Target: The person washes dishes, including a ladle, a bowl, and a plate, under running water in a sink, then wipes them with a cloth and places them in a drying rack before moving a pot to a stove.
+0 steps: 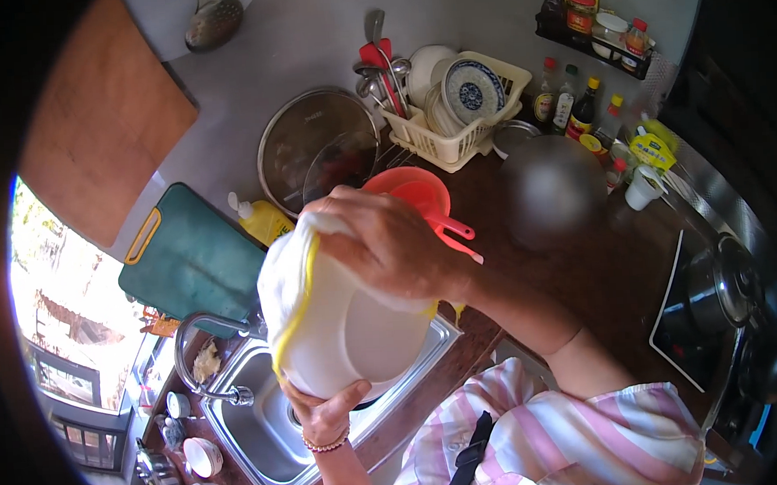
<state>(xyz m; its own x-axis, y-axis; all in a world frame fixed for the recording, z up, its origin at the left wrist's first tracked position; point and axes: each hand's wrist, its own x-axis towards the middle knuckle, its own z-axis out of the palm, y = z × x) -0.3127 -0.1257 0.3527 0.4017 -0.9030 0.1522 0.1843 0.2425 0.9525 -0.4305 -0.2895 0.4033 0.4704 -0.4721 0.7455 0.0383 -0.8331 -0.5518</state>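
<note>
A large white round vessel [328, 351], likely a bowl or pot, is tilted above the near part of the sink [247, 441], its flat round base turned partly towards me. My left hand [325, 410], with a beaded bracelet on the wrist, grips its lower side. My right hand [388, 242] presses a white cloth [281, 274] with a yellow edge against the vessel's upper side. The inside of the vessel is hidden. Just beyond my right hand is a red plastic basin [401, 177], with red-handled items in it.
A curved faucet [183, 345] arches over the sink. Behind stand a green cutting board [191, 253], a yellow pump bottle [265, 222], a glass lid [291, 142] and a cream dish rack [449, 150]. Sauce bottles [582, 110] and a cooktop [679, 313] are at right. A blurred patch [550, 188] covers some counter.
</note>
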